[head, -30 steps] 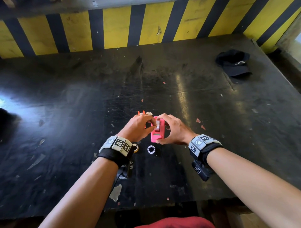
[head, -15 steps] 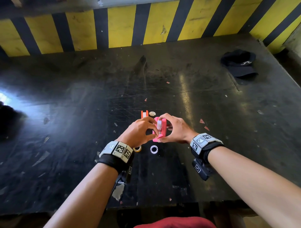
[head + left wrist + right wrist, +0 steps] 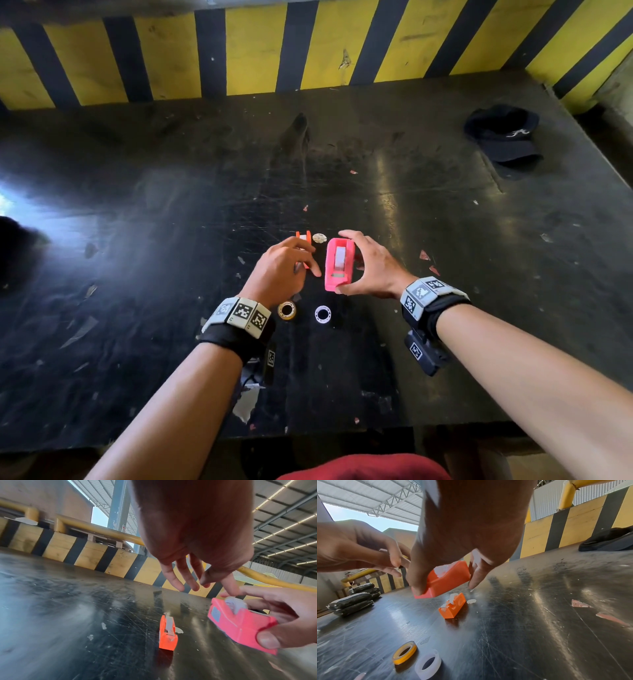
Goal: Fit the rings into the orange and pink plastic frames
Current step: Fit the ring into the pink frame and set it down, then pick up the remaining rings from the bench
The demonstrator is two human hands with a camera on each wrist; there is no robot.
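Right hand (image 3: 371,265) pinching blocky pink plastic frame (image 3: 337,265), pale ring seemingly seated | left hand (image 3: 281,270) loose, holding nothing | scratched glossy black table (image 3: 137,240)

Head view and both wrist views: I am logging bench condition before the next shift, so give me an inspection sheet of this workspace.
Surface: black scratched table top, glossy, with paint chips and scraps.
Job's things: large pink plastic frame held above the table; small orange plastic frame lying on it; amber tape ring and white plastic ring loose near the wrists.
Clutter: black cap far right; dark wrapped bundles at the left.
Grips: right hand grips the pink frame by its ends; left hand holds nothing, fingers relaxed.
Cables: nothing seen.
Surroundings: yellow and black striped barrier; roofed hall.
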